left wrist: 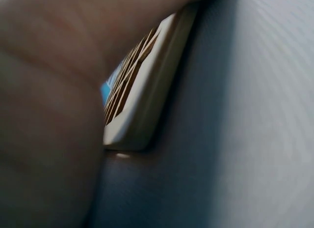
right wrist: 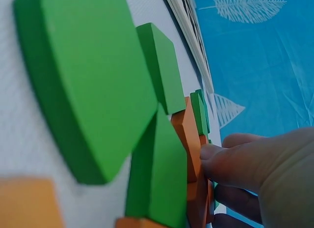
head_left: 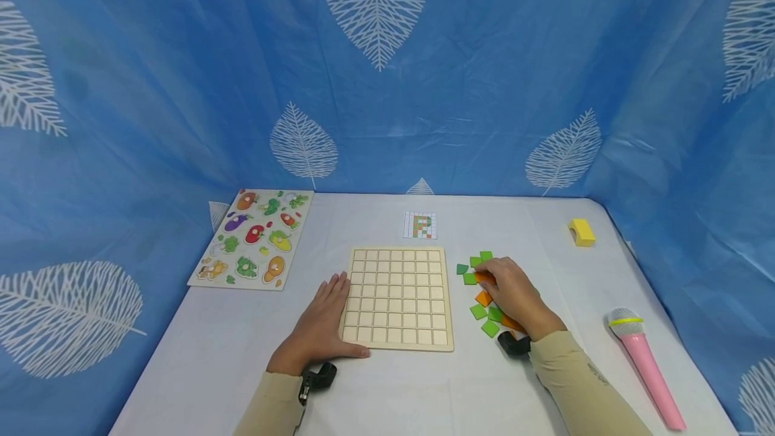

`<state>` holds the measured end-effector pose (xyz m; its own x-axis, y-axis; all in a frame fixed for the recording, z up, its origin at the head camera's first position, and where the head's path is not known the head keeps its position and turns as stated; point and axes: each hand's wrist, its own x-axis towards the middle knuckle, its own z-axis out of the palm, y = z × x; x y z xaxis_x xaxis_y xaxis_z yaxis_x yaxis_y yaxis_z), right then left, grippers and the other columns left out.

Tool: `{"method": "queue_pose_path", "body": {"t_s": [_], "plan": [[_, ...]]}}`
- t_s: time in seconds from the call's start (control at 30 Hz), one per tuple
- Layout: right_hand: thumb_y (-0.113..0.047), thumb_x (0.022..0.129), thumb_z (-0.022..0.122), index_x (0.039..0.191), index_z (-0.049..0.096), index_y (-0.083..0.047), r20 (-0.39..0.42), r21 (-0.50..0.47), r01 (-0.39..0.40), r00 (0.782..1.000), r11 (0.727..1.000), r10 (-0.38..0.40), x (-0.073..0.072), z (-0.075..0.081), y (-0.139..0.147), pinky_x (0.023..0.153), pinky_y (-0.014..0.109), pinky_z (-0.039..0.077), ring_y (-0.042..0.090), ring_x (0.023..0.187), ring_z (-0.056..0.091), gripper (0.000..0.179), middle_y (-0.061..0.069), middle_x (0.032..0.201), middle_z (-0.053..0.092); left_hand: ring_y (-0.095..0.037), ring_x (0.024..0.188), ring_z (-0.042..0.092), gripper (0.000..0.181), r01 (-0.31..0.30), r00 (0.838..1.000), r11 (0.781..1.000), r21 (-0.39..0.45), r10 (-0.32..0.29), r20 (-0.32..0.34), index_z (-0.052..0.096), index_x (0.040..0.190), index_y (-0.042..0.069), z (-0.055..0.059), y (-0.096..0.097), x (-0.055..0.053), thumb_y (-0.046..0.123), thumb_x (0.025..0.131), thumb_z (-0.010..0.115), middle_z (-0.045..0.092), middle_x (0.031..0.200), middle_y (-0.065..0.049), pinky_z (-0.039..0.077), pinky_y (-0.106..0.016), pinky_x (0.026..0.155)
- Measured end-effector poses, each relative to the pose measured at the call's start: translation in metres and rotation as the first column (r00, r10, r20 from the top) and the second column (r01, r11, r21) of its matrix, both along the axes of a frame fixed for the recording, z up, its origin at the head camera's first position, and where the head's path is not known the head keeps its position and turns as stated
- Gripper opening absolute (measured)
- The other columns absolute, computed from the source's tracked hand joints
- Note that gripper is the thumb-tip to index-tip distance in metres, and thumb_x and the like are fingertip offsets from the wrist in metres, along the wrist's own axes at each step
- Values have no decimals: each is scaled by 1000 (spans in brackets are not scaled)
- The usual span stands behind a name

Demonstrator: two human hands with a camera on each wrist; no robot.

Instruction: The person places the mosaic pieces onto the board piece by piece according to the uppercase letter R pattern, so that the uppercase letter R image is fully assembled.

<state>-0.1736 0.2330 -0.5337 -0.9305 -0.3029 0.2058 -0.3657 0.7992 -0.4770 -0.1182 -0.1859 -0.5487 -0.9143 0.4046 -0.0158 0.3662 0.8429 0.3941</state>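
Note:
My left hand lies at the front left corner of a wooden grid board. Its fingers are straight along the left edge, and the thumb stretches along the near edge. In the left wrist view, the palm covers part of the board. To the right of the board, my right hand is among loose green and orange tiles. Its thumb and index finger pinch an orange tile. Nearer me lie a green tile and another orange tile; the right wrist view shows a large green tile close up.
A small pattern card lies behind the board. At the back left is a vegetable puzzle board. A yellow block sits at the back right, with a pink toy microphone nearer me. Blue curtain surrounds the white table.

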Motion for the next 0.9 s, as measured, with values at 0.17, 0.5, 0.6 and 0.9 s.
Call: {"method": "queue_pose_path", "body": {"t_s": [0.17, 0.5, 0.6, 0.9], "plan": [[4, 92, 80, 120, 74, 2, 11, 6, 10, 1000, 1000, -10, 0, 0, -1, 97, 52, 54, 34, 112, 61, 29, 14, 119, 71, -29, 159, 8, 153, 2, 1000, 1000, -2, -2, -4, 21, 165, -4, -1, 0, -1, 93, 59, 74, 18, 172, -17, 11, -46, 127], [-1, 93, 81, 123, 73, 2, 55, 13, 52, 997, 999, -53, 2, 1, -2, 100, 52, 53, 34, 113, 60, 31, 15, 121, 70, -29, 159, 9, 154, -9, 1000, 1000, 7, 9, 5, 22, 165, -4, -1, 1, 0, 93, 58, 75, 19, 172, -16, 10, -45, 127], [-3, 93, 81, 121, 74, 1, 39, 0, 60, 997, 998, -59, 2, 3, -3, 98, 52, 54, 34, 110, 61, 29, 14, 119, 70, -28, 159, 8, 154, -9, 1000, 1000, 2, 9, 9, 21, 166, -3, -1, 1, 0, 93, 58, 74, 18, 172, -16, 9, -45, 127], [-2, 92, 82, 116, 75, 0, -31, -74, -41, 999, 996, 38, -5, 11, -36, 95, 49, 55, 31, 110, 66, 25, 10, 115, 72, -29, 159, 9, 152, -7, 1000, 1000, 15, 7, -3, 23, 165, -4, -2, 1, -1, 92, 59, 75, 19, 172, -17, 10, -46, 127]]}}
